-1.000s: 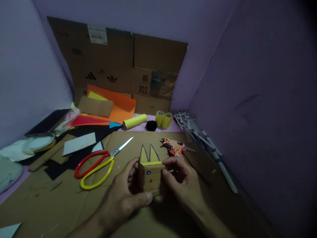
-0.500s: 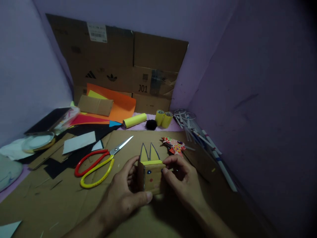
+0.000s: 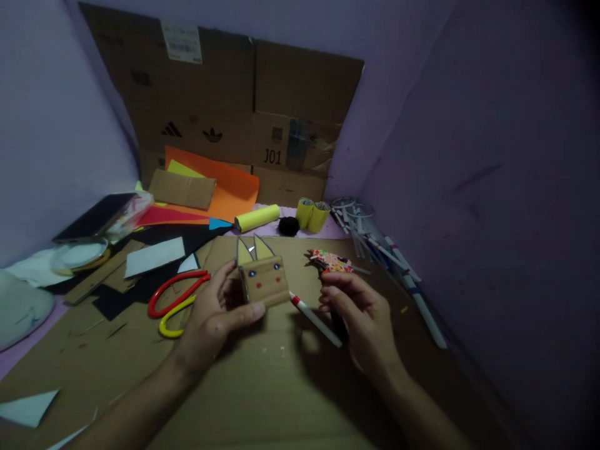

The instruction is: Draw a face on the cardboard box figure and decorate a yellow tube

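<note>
A small cardboard box (image 3: 266, 282) with a drawn face and two pointed yellow ears is gripped in my left hand (image 3: 220, 312), its thumb along the lower front edge. My right hand (image 3: 363, 315) hovers to the right, apart from the box, with fingers curled near a dark object whose shape is mostly hidden; whether they hold it is unclear. Between the box and my right hand lies a white marker (image 3: 317, 321) with a red band. Red-and-yellow-handled scissors (image 3: 180, 300) lie left of my left hand, their blades mostly hidden. A floral-patterned item (image 3: 332, 260) sits behind my right hand.
Yellow rolls (image 3: 257, 218) and a black fuzzy ball (image 3: 288, 226) are at the back. Paper rolls or sticks (image 3: 398, 262) line the right wall. Coloured sheets (image 3: 234, 190), cardboard scraps and a phone-like dark slab (image 3: 96, 217) fill the back left. A large cardboard panel (image 3: 210, 87) stands behind.
The box has moved left and up with my left hand and tilted. My right hand has let go of it and moved right. The white marker and more of the mat now show.
</note>
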Available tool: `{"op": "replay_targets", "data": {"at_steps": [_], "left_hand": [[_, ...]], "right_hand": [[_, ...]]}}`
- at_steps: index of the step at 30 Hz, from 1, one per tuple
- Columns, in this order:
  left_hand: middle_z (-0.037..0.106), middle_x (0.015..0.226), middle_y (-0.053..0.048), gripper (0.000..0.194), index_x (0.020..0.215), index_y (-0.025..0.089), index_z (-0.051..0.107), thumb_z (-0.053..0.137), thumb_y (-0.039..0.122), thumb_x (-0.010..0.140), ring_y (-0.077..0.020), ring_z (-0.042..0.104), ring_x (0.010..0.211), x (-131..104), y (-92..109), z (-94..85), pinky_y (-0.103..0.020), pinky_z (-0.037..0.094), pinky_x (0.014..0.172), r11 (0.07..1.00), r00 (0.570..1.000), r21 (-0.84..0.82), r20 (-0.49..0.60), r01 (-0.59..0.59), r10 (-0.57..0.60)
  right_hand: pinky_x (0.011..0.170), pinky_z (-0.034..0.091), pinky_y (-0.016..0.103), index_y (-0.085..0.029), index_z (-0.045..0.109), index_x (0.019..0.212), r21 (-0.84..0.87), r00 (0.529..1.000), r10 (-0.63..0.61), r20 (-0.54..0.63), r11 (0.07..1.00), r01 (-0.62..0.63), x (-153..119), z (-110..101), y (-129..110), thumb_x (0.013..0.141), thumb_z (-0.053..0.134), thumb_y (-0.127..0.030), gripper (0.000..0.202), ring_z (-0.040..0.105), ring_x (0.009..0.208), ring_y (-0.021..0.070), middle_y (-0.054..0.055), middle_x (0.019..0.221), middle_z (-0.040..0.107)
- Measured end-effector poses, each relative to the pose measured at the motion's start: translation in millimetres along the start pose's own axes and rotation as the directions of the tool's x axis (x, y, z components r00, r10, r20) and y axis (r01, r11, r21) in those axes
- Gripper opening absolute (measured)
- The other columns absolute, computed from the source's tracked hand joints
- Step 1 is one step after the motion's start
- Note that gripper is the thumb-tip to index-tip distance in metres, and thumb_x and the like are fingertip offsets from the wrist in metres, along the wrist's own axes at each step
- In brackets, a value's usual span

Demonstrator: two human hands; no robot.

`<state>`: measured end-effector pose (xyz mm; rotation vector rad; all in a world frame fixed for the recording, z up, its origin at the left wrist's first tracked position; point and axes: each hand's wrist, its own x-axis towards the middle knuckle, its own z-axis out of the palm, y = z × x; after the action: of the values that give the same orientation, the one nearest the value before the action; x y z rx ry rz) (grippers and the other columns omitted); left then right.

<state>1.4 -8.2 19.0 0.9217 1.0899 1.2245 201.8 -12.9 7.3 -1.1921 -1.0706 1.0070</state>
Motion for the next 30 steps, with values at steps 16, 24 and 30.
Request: {"op": "replay_targets", "data": {"at_steps": [16, 24, 30], "left_hand": [[0.069, 0.12, -0.012, 0.091, 0.136, 0.013, 0.041, 0.084, 0.019, 0.057, -0.0302, 0.061, 0.115, 3.4, -1.6, -5.7, -0.032, 0.051, 0.09, 0.995, 1.0, -0.095, 0.025, 0.011, -0.009], [0.069, 0.12, -0.01, 0.087, 0.135, 0.016, 0.047, 0.083, 0.02, 0.055, -0.0315, 0.06, 0.116, 0.0, 0.8, -2.1, -0.032, 0.053, 0.088, 0.997, 0.995, -0.075, 0.097, 0.033, -0.025], [0.066, 0.125, -0.011, 0.084, 0.133, 0.017, 0.047, 0.083, 0.019, 0.058, -0.0308, 0.063, 0.111, 0.8, -1.5, -2.5, -0.034, 0.053, 0.086, 0.998, 0.992, -0.047, 0.123, 0.04, -0.034]], "right_hand": [[0.052, 0.035, 0.029, -0.02, 0.063, 0.099, -0.855, 0.903, -0.007, 0.431, 0.318, 0.41, 2.5, 0.8, 14.7, 0.084, 0.051, -0.017, 0.019, 0.066, 0.065, 0.0235, 0.009, 0.081, 0.073], [0.043, 0.04, 0.023, -0.023, 0.067, 0.098, -0.038, 0.998, 0.055, 0.018, 0.998, -0.054, 8.3, -16.6, -2.4, 0.078, 0.063, -0.036, 0.024, 0.053, 0.051, 0.0134, 0.001, 0.073, 0.063], [0.041, 0.047, 0.022, -0.026, 0.074, 0.096, 0.409, 0.986, 0.128, 0.103, 0.898, -0.159, 8.1, -10.1, -25.3, 0.057, 0.079, -0.026, 0.039, 0.058, 0.059, 0.0154, 0.003, 0.077, 0.064]]}}
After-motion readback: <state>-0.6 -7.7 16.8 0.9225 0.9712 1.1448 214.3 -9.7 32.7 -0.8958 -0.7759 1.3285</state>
